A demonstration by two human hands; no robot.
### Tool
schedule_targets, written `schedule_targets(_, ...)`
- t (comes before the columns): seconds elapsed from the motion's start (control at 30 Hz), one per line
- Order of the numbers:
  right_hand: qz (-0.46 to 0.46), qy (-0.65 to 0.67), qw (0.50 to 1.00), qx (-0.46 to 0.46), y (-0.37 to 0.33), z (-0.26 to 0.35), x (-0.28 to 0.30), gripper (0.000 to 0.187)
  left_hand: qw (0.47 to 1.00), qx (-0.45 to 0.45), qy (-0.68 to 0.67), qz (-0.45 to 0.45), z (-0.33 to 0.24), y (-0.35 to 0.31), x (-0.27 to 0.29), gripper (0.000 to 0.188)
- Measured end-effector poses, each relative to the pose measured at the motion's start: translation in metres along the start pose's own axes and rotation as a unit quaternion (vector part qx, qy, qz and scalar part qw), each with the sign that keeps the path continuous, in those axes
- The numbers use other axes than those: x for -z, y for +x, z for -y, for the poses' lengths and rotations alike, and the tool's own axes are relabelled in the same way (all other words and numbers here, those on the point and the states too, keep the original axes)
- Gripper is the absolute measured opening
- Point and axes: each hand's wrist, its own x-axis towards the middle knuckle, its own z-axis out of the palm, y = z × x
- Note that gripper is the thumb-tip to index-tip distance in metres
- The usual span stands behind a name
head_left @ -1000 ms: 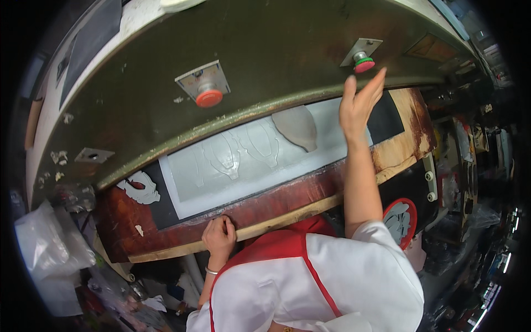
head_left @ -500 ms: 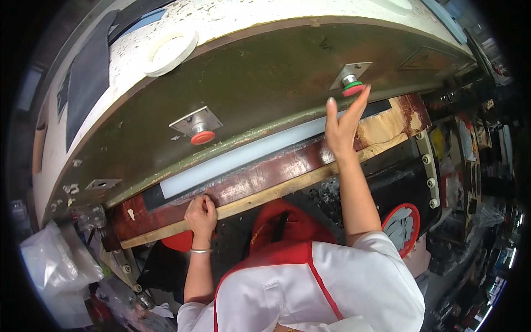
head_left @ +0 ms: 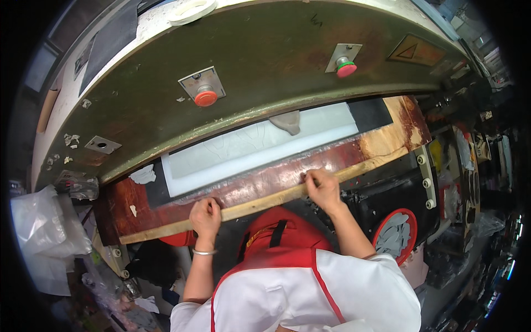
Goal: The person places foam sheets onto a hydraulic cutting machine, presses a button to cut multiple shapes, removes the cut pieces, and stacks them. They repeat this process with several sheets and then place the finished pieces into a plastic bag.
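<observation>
My left hand (head_left: 206, 217) is curled closed at the wooden front edge (head_left: 260, 204) of a reddish-brown bed (head_left: 249, 187). My right hand (head_left: 324, 191) is closed too, fingertips pinched together over the bed's front part. Whatever either hand holds, if anything, is hidden. Beyond them lies a long white board (head_left: 265, 156) on a black mat (head_left: 370, 117). A pale sheet with cut outlines (head_left: 232, 141) covers much of it. A grey shaped piece (head_left: 287, 123) rests on the sheet, partly hidden by the green machine beam (head_left: 265, 72). Pale cut pieces (head_left: 143, 175) lie left of the board.
Two push buttons, one red (head_left: 206, 98) and one pinkish with a green collar (head_left: 346, 69), stick out of the beam. A red basin (head_left: 412, 224) of grey pieces stands at right. Clear plastic bags (head_left: 41, 227) hang at left. A tape roll (head_left: 182, 22) tops the beam.
My right hand has come down from the pinkish button to the bed and closed. The beam appears raised, showing more of the white board, the sheet and the grey piece. My left hand stays put.
</observation>
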Motion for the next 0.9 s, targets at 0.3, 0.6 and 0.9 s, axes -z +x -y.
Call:
schedule_targets(0.3,-0.115,-0.063,0.988,0.077,0.035,0.006,-0.045,0.084,0.996,-0.029,-0.004,0.085,-0.025,-0.092,0.037,0.005)
schedule_targets(0.6,-0.046,0.456,0.842,-0.285,-0.019,0.031,0.010,0.077,0.980,-0.034,-0.020,0.196,-0.027,-0.150,0.054,0.008)
schedule_targets(0.9,-0.116,-0.062,0.991,0.016,-0.020,-0.027,0.019,0.086,0.975,-0.033,-0.016,0.220,-0.026,-0.137,0.050,0.007)
